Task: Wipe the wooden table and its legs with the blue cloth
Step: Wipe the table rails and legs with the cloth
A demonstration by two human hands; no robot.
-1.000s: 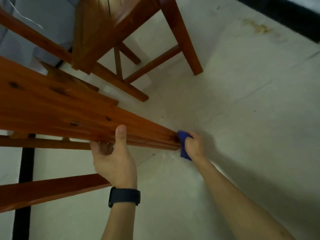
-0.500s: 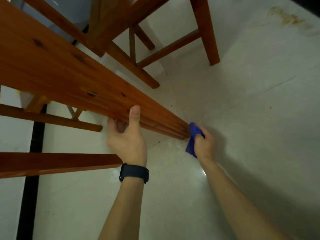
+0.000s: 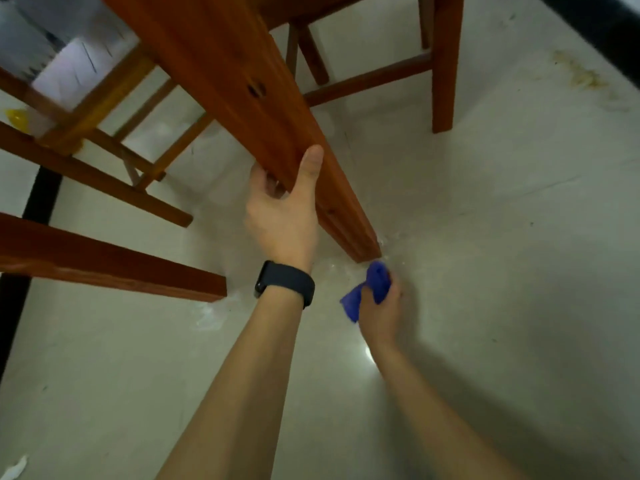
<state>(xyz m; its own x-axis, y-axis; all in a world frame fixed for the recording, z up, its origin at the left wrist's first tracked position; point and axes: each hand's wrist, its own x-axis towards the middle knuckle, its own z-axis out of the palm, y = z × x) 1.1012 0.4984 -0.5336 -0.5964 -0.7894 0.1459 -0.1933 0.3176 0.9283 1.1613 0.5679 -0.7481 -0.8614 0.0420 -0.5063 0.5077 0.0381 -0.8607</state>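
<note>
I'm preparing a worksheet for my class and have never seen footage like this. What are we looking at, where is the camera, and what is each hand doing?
No machine here: a person wears a wide-angle camera on the head, looking down at their own bare hands. The left hand, with a dark wristband, has a wooden table leg in its grip. The right hand clutches a bunched blue cloth beside the leg's foot, close to the pale floor. A wooden chair stands behind.
</note>
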